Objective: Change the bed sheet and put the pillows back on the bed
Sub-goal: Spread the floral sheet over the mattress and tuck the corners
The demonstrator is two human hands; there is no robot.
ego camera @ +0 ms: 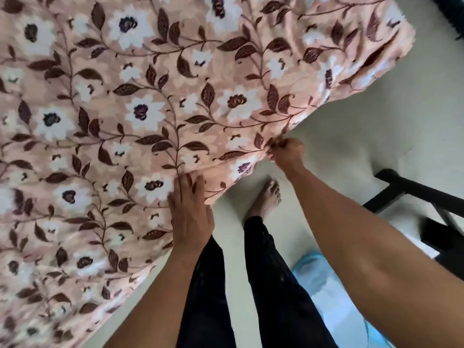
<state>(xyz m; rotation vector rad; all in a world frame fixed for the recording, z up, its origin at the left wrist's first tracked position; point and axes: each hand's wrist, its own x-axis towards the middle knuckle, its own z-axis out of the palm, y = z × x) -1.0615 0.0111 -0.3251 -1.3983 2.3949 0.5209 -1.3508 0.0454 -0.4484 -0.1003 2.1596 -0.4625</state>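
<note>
A pink bed sheet [130, 101] printed with white flowers and brown leaves covers the bed and fills the left and top of the view. Its edge hangs over the side of the bed towards me. My left hand [190, 209] lies flat on the sheet near that edge, fingers straight. My right hand [286, 150] pinches the sheet's hanging edge and lifts it away from the bed, so the cloth forms a raised fold. No pillows are in view.
I stand barefoot on a pale floor [351, 126] close beside the bed. A black frame [411, 187] of some furniture stands at the right. A light blue and white cloth [326, 297] lies on the floor by my right leg.
</note>
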